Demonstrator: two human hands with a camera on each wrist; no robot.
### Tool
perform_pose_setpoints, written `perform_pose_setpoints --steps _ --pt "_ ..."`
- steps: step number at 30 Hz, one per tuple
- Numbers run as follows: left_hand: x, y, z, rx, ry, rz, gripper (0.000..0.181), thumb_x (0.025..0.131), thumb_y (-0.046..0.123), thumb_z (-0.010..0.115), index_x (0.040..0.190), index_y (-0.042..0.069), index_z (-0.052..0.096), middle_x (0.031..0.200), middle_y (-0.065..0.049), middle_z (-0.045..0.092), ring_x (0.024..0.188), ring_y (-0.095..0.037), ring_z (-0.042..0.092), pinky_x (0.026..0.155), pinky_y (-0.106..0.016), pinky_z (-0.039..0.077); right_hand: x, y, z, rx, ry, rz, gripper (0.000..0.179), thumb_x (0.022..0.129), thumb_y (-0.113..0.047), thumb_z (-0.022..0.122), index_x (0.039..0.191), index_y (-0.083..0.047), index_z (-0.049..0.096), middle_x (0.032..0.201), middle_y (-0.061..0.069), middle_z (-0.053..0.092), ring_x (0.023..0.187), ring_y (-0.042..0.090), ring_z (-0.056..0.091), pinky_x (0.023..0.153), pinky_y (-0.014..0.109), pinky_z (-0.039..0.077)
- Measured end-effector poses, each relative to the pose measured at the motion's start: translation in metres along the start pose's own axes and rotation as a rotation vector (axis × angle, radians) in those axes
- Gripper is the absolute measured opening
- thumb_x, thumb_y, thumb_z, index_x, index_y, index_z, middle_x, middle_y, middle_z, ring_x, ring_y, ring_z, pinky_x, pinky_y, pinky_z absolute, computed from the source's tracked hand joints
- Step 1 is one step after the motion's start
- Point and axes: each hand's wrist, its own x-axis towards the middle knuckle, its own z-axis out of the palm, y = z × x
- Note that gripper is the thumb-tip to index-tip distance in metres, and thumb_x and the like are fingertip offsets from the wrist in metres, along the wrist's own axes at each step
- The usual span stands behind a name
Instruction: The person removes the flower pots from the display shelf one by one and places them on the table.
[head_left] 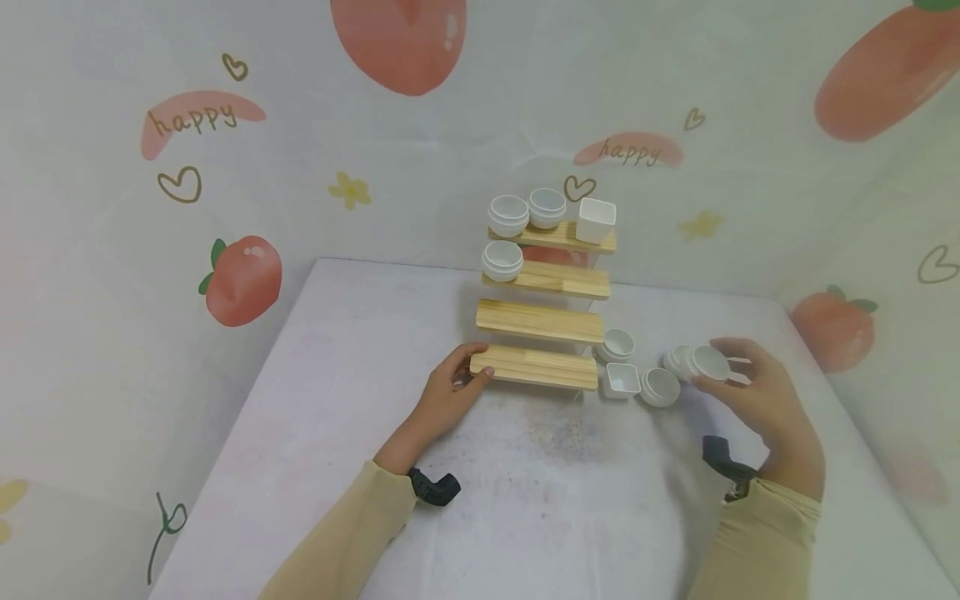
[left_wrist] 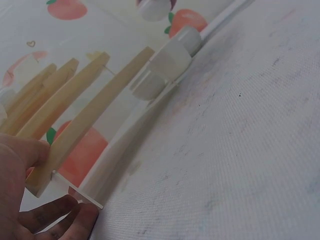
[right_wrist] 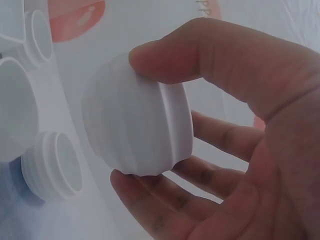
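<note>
Right hand point(head_left: 765, 400) — thumb above, fingers point(right_wrist: 165, 200) below — pinches a ribbed white round pot point(right_wrist: 137, 122) near the table's right edge. Left hand point(head_left: 450, 392) grips the stepped wooden rack's point(head_left: 536, 367) lowest-shelf corner.

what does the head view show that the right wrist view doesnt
Only the head view shows the wooden stepped shelf, the pots on its upper steps, including a square white pot, and the left hand holding the end of the lowest step.

Only the right wrist view shows the grip up close: the thumb on top of the ribbed round pot and the fingers underneath.

Both show the right hand holding that white pot, and other white pots on the white table.
</note>
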Motion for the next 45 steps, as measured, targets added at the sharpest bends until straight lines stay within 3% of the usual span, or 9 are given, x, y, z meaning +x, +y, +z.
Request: perform_pose_setpoints --steps 2,5,7,25,28,32,41,45 --pt "0.0 0.0 0.0 0.005 -0.001 0.001 0.044 0.106 0.035 0.067 0.148 0.028 0.057 0.145 -0.006 0.063 0.12 -0.025 0.067 0.099 -0.047 0.059 0.0 0.002 -0.001 -0.009 -0.016 0.023 0.076 0.095 -0.04 0.082 0.154 -0.008 0.046 0.156 0.024 0.047 0.138 0.054 0.047 0.097 0.038 0.055" --pt "0.001 0.0 0.0 0.01 -0.003 0.008 0.044 0.106 0.035 0.067 0.148 0.027 0.057 0.144 -0.005 0.063 0.118 -0.024 0.067 0.097 -0.046 0.059 0.0 0.006 -0.002 -0.019 -0.04 0.051 0.077 0.095 -0.041 0.081 0.154 -0.007 0.045 0.157 0.03 0.044 0.141 0.059 0.042 0.101 0.071 0.046" --pt "0.001 -0.001 0.0 0.009 -0.003 0.006 0.043 0.106 0.035 0.067 0.148 0.028 0.057 0.143 -0.004 0.063 0.117 -0.023 0.067 0.096 -0.045 0.059 0.0 0.009 -0.002 -0.025 -0.055 0.065 0.077 0.096 -0.042 0.08 0.154 -0.006 0.046 0.157 0.031 0.044 0.142 0.06 0.04 0.103 0.077 0.041" --pt "0.002 0.0 -0.001 -0.001 -0.006 0.005 0.042 0.107 0.033 0.067 0.147 0.028 0.058 0.142 -0.003 0.064 0.118 -0.023 0.067 0.097 -0.045 0.059 0.005 0.035 0.002 -0.035 -0.078 0.057 0.075 0.092 -0.038 0.084 0.147 0.001 0.051 0.149 0.029 0.052 0.135 0.057 0.049 0.103 0.07 0.044" --pt "0.001 0.0 -0.001 -0.001 -0.005 0.005 0.042 0.106 0.034 0.067 0.147 0.029 0.058 0.143 -0.004 0.064 0.118 -0.024 0.068 0.097 -0.046 0.059 0.006 0.039 0.003 -0.048 -0.09 0.062 0.074 0.092 -0.04 0.085 0.145 0.001 0.053 0.147 0.027 0.055 0.135 0.055 0.052 0.099 0.055 0.05" --pt "0.001 0.0 -0.001 -0.001 -0.003 0.006 0.043 0.106 0.034 0.067 0.147 0.028 0.058 0.142 -0.006 0.065 0.117 -0.025 0.068 0.097 -0.046 0.059 0.007 0.042 0.005 -0.077 -0.109 0.069 0.074 0.09 -0.042 0.086 0.142 0.0 0.055 0.144 0.024 0.057 0.133 0.053 0.053 0.095 0.044 0.047" --pt "0.0 -0.001 -0.001 -0.013 -0.004 0.0 0.044 0.106 0.034 0.068 0.148 0.028 0.058 0.145 -0.006 0.063 0.119 -0.025 0.068 0.099 -0.047 0.059 0.011 0.047 0.008 -0.074 -0.16 0.112 0.078 0.09 -0.041 0.086 0.145 0.002 0.051 0.148 0.03 0.053 0.135 0.055 0.05 0.102 0.061 0.047" --pt "0.0 0.0 -0.001 -0.019 -0.006 0.003 0.045 0.105 0.034 0.069 0.148 0.028 0.058 0.144 -0.006 0.064 0.117 -0.026 0.068 0.098 -0.047 0.059 0.011 0.049 0.011 -0.073 -0.17 0.125 0.078 0.089 -0.041 0.086 0.144 0.002 0.051 0.147 0.03 0.054 0.135 0.053 0.051 0.102 0.06 0.047"
